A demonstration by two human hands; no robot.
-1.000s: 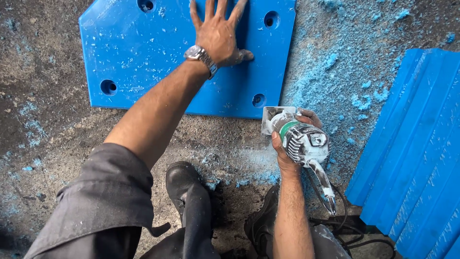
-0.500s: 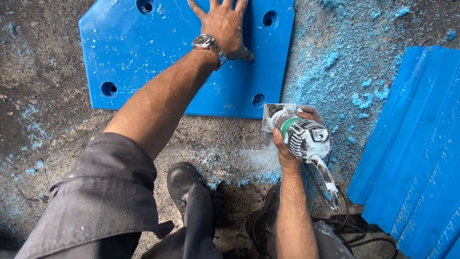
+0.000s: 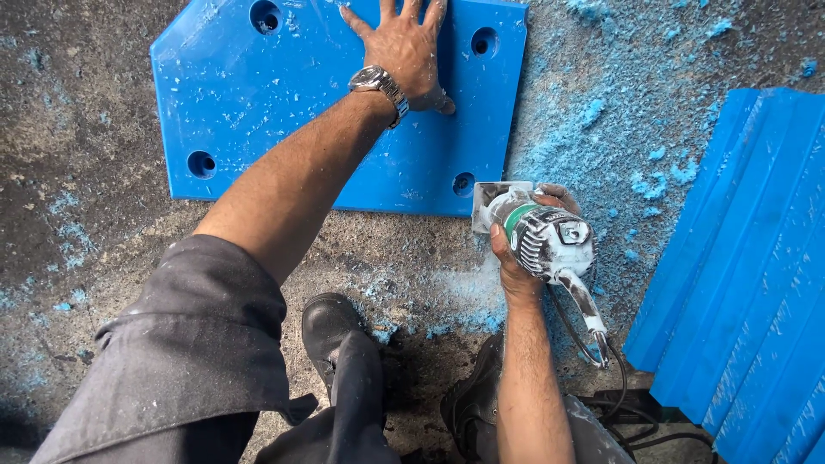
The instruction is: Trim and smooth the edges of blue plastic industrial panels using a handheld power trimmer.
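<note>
Item 1: blue plastic panel (image 3: 284, 120), flat on concrete floor (image 3: 77, 112), upper-centre of view. Thick slab w/ cut corner at upper left, several round holes near edges, dusted w/ pale swarf. Long axis runs left-right across the view; near edge faces the person.

Item 2: left hand (image 3: 404, 47), fingers spread, palm pressed flat on panel's upper right area, arm stretched fwd; wristwatch (image 3: 378, 83) on wrist. Grips nothing, only bears down.

Item 3: right hand (image 3: 524, 249), closed round the body of a handheld power trimmer (image 3: 546, 241), grey/green, dust-caked. Tool's square base plate (image 3: 491, 204) sits at panel's lower right corner, just beside or touching the edge; cannot tell which. Panel lies up and left of this hand. Right hand is nearer that corner; left hand is further up the slab. Hands well apart.

Item 4: trimmer cord (image 3: 593, 331) trails back toward person, down to the floor by the right leg.

Surroundings: blue shavings (image 3: 601, 112) thick on floor right of panel and in front of black boot (image 3: 331, 331). Stack of blue ribbed sheets (image 3: 748, 275) at right, near trimmer, apart from it; closest obstruction on that side. Grey trouser legs at bottom.
</note>
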